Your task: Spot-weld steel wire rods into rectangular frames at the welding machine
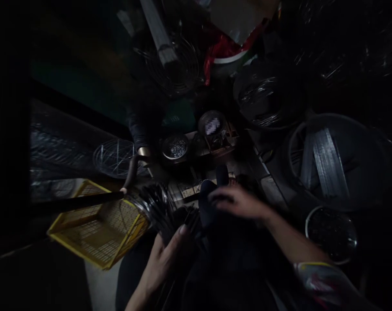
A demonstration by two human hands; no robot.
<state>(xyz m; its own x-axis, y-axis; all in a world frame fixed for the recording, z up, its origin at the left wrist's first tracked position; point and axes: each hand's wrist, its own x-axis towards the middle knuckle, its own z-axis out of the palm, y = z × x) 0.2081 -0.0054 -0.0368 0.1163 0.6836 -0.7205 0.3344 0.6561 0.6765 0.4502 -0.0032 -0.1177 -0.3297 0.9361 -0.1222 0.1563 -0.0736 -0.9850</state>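
My left hand (170, 250) is closed round a bundle of dark, shiny wire strands (155, 205), which fan out above the thumb toward the yellow crate. To the right, over my dark-clothed legs, my right hand (238, 201) hovers, somewhat blurred, its fingers loosely bent and apart. Nothing shows between them. A round bowl of small shiny metal pieces (177, 147) sits in front of my hands, beside a small dark round container (210, 123).
A yellow plastic crate (99, 224) stands tilted at the left, near a wire coil (115, 157). On the right are a large dark tub (361, 160) with flat grey bundles (328, 160) and a round bucket (331, 233). A red bag (222, 47) lies farther back. The place is dim.
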